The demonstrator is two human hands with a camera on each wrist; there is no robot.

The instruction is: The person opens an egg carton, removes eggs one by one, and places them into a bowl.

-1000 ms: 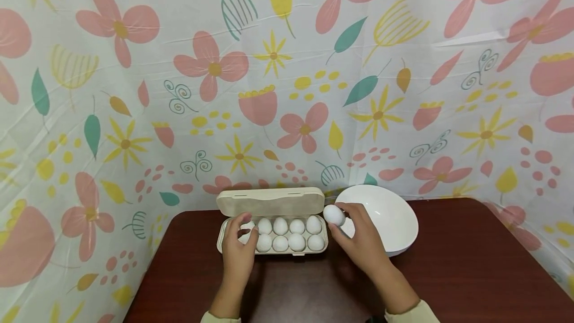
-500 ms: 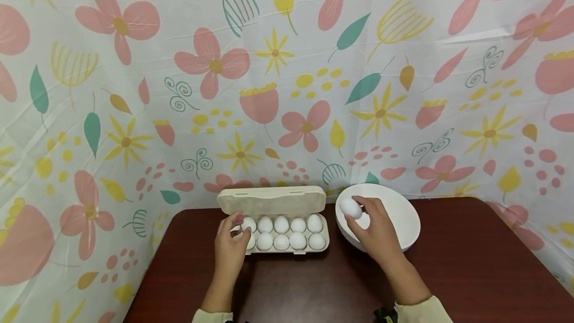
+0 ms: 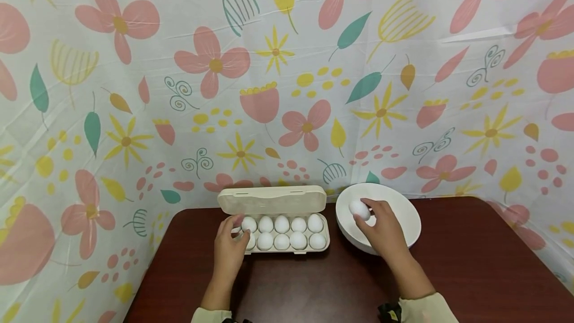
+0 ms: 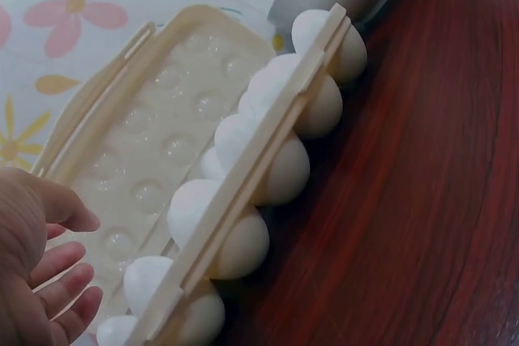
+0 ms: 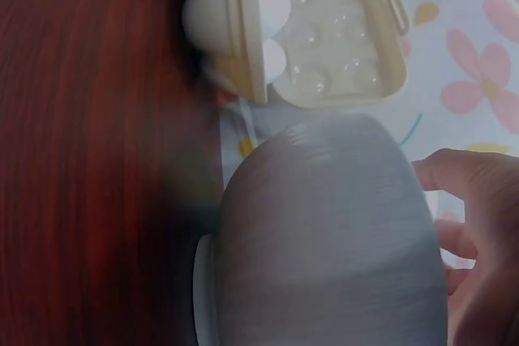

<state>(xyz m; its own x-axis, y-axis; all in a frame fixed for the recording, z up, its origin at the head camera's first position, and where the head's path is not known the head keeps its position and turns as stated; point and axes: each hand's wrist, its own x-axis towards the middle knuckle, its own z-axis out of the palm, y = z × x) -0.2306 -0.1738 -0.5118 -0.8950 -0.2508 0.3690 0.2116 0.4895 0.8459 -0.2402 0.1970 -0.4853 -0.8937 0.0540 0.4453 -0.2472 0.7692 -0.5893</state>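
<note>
My right hand [image 3: 380,226] pinches a white egg [image 3: 359,209] between thumb and fingers, over the white bowl [image 3: 410,221]. In the right wrist view the outer wall of the bowl [image 5: 332,241] hides the egg, and only part of the hand [image 5: 482,224] shows beyond the rim. At the left end of the beige egg carton [image 3: 291,251], my left hand [image 3: 228,245] hovers with thumb and fingers apart, beside the leftmost eggs. The left wrist view shows this hand [image 4: 40,261] with nothing in its fingers. White eggs [image 3: 281,224] sit in two rows in the carton.
The carton's lid [image 3: 273,201] stands raised at the back, close to the floral cloth [image 3: 287,88] behind the table. Dark reddish-brown wood forms the tabletop [image 3: 305,288]. The bowl stands just right of the carton.
My right hand has carried the egg rightward, from between the carton and the bowl to over the bowl. My left hand has shifted slightly left, uncovering more of the left eggs.
</note>
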